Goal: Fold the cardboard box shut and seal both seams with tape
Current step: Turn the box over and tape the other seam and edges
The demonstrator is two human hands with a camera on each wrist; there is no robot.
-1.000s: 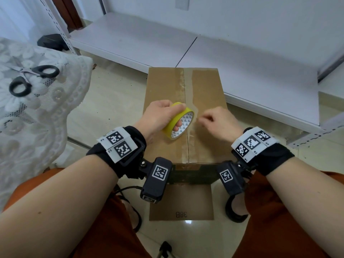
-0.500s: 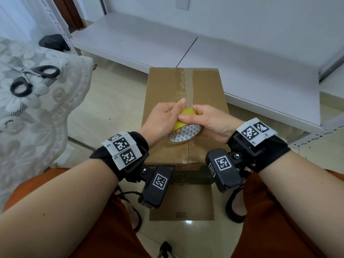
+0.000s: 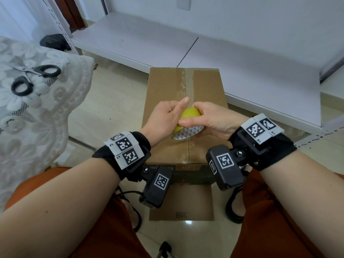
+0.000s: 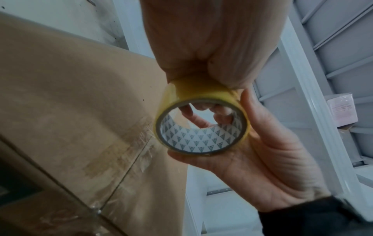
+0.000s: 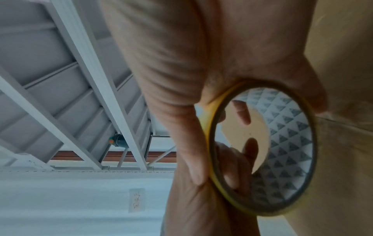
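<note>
Yellow tape roll (image 3: 188,123), half hidden, gripped by left hand (image 3: 165,120) and right hand (image 3: 214,118) over box (image 3: 167,90).

Bare box top (image 3: 204,86) beyond hands

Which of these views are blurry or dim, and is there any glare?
Head view: sharp and bright, edges bowed by the wide lens, a glare spot on the floor tile. Left wrist view: dim, box soft. Right wrist view: smeared, the tape roll and right hand blurred.
</note>
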